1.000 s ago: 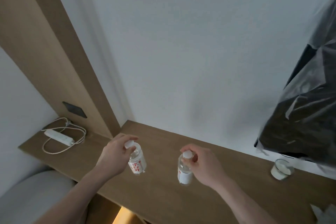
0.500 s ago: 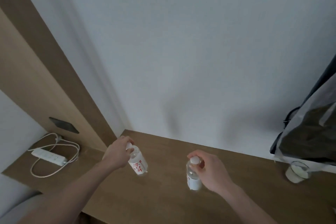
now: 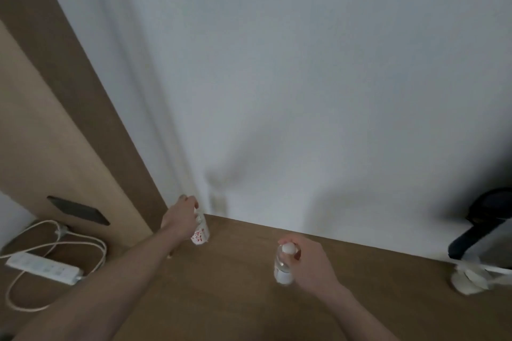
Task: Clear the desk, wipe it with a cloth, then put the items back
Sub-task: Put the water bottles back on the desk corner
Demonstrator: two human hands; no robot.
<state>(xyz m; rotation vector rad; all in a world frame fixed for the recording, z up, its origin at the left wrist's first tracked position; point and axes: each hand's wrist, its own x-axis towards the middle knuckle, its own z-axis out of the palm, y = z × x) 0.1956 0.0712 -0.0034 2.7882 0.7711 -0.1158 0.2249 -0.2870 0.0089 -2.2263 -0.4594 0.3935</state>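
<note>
As both bottles travel toward the far wall, left hand (image 3: pixel 181 219) now grips the red-labelled bottle (image 3: pixel 200 233) at the counter's (image 3: pixel 221 299) far-left corner; right hand (image 3: pixel 310 266) grips the second bottle (image 3: pixel 282 266) mid-counter. Likely putting items back. Brown wood surface, white wall, power strip (image 3: pixel 41 268) on the left shelf.

Desk (image 3: pixel 221 299) at 6 o'clock; two bottles on it, left bottle (image 3: pixel 200 234) at 10 in the wall corner, right bottle (image 3: pixel 282 266) at 2. Power strip (image 3: pixel 41 268) at 9, cup (image 3: pixel 468 281) at 3.
</note>
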